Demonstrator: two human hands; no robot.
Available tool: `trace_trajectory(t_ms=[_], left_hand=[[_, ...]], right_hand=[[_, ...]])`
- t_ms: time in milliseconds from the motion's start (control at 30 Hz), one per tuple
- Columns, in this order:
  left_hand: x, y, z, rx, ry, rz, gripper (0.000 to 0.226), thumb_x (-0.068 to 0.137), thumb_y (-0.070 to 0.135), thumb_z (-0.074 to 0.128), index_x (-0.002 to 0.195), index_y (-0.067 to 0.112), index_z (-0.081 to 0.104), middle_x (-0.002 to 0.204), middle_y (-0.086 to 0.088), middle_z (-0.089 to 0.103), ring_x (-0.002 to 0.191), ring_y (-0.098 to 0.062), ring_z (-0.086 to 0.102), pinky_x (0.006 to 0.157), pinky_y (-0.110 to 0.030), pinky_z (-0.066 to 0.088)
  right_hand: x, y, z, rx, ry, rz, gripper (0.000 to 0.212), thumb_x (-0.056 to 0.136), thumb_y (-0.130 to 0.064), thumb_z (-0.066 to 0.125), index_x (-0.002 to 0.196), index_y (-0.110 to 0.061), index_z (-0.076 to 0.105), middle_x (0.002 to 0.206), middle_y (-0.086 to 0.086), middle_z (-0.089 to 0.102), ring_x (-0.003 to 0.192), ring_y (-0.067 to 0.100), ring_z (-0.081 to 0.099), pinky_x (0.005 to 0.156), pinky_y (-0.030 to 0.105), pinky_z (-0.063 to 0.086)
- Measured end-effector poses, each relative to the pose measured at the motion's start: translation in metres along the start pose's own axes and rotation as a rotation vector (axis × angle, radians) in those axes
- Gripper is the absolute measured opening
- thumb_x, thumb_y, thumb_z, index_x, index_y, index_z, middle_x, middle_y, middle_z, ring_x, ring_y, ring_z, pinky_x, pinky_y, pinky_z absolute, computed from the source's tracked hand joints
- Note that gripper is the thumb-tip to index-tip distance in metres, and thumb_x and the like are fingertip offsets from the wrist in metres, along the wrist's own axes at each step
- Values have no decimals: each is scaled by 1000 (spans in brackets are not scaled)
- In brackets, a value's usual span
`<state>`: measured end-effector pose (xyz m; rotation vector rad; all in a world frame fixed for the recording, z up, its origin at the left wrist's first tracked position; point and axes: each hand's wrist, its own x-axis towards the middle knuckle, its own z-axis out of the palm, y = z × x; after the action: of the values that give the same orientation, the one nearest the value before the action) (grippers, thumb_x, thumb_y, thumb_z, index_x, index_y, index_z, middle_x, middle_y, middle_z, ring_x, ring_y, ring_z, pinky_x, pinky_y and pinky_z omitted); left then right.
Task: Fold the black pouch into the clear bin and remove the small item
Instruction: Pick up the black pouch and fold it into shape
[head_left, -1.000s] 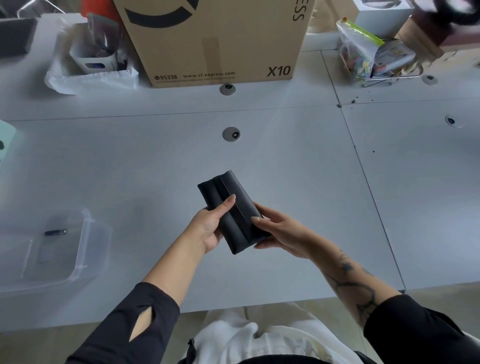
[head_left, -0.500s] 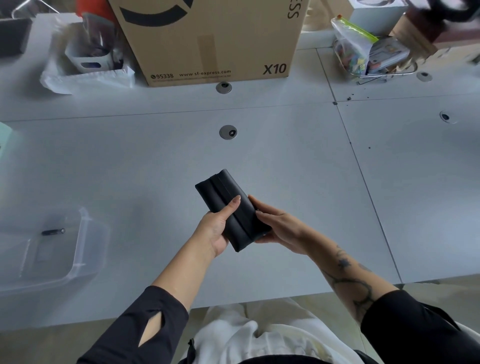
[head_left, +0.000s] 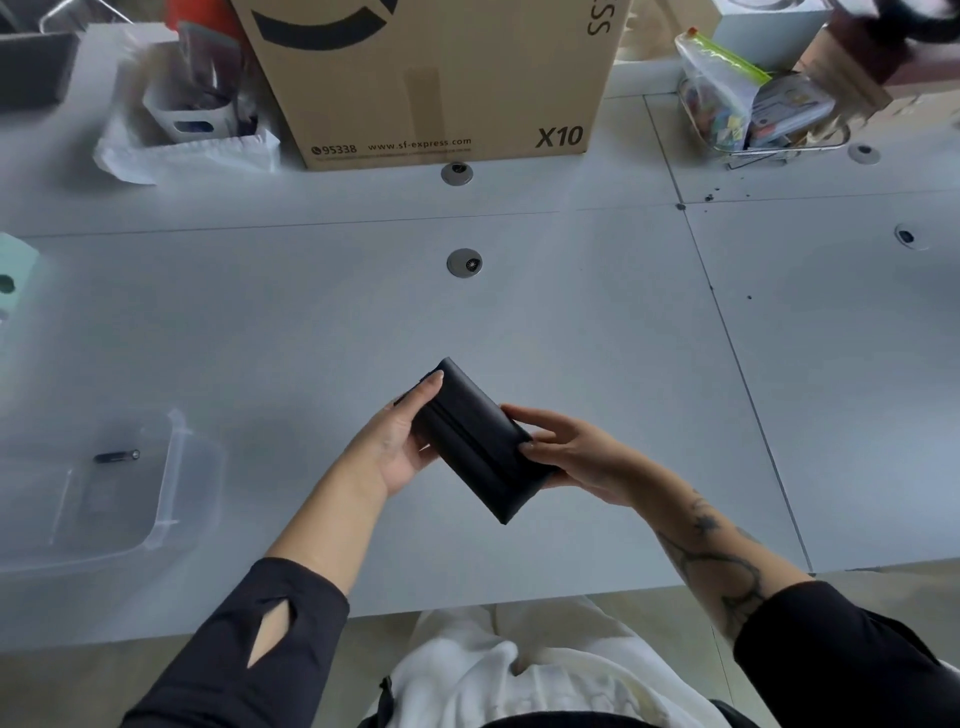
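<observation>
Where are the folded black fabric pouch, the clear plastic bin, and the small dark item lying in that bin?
Folded black fabric pouch (head_left: 480, 441): head view, middle of its top face, between both hands.
Clear plastic bin (head_left: 174, 467): head view, its right wall.
Small dark item (head_left: 115, 457): head view, middle of its thin body, inside the bin.

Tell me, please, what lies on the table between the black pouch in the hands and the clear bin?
Nothing: in the head view only bare grey table separates the black pouch from the clear bin.
</observation>
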<state>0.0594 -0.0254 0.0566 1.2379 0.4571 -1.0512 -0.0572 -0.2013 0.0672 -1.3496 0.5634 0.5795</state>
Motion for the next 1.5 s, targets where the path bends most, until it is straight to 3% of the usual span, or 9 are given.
trace_trajectory(t_ms=[200,433,500,600,700,967,1167,1267,1500], left_hand=[[-1,2,-3,247,57,-67,22,80,37,68,92,20,63,95,-1,69,91,-15,65,77,-30,53],[-1,-6,7,328,92,-69,27,80,42,67,92,18,63,94,-3,67,88,-15,63,68,-26,52],[-1,-7,9,288,122,-53,27,79,41,68,91,17,62,96,-3,67,90,-16,63,70,-27,53],[-1,-9,13,130,197,-23,22,80,36,70,87,17,60,93,-2,64,90,-17,61,77,-31,52],[-3,-15,16,47,217,13,22,82,35,68,90,16,61,96,-3,64,91,-17,61,68,-29,52],[-14,-41,20,71,223,8,39,82,43,65,109,15,61,106,-5,64,97,-20,62,66,-30,55],[-22,-44,12,50,298,21,34,81,49,63,95,18,62,110,-5,63,102,-23,61,66,-31,55],[-26,-47,7,16,320,42,26,85,42,61,93,17,61,105,-6,62,93,-20,61,64,-31,54],[-40,-49,-16,-42,325,66,26,86,41,61,96,16,61,101,-4,63,91,-19,61,64,-31,54]], right_hand=[[-2,-8,-11,-165,-45,48,54,94,2,45,142,-22,43,125,9,61,104,19,59,83,24,55],[-4,-18,-23,-298,-68,73,54,92,1,49,140,-23,47,127,10,63,103,17,60,81,20,56],[-6,-17,-27,-239,-31,50,50,92,-4,54,137,-24,50,119,6,64,97,13,63,77,18,57],[-7,-10,-34,104,115,14,36,93,-22,56,129,-25,56,108,0,66,89,14,64,75,26,56],[-8,-3,-33,355,186,16,25,95,-33,49,110,-18,64,98,3,68,85,21,65,75,33,55],[1,10,-17,372,359,73,22,97,-33,45,86,-23,62,93,-1,60,86,17,57,83,35,51],[6,23,-13,344,364,72,22,97,-31,47,102,-18,65,99,1,64,99,22,59,95,41,50],[9,20,-7,346,332,31,27,97,-27,47,110,-11,64,98,3,66,99,23,61,90,37,50],[11,13,19,330,341,35,23,95,-30,50,109,-19,64,96,-3,63,90,16,58,76,30,49]])
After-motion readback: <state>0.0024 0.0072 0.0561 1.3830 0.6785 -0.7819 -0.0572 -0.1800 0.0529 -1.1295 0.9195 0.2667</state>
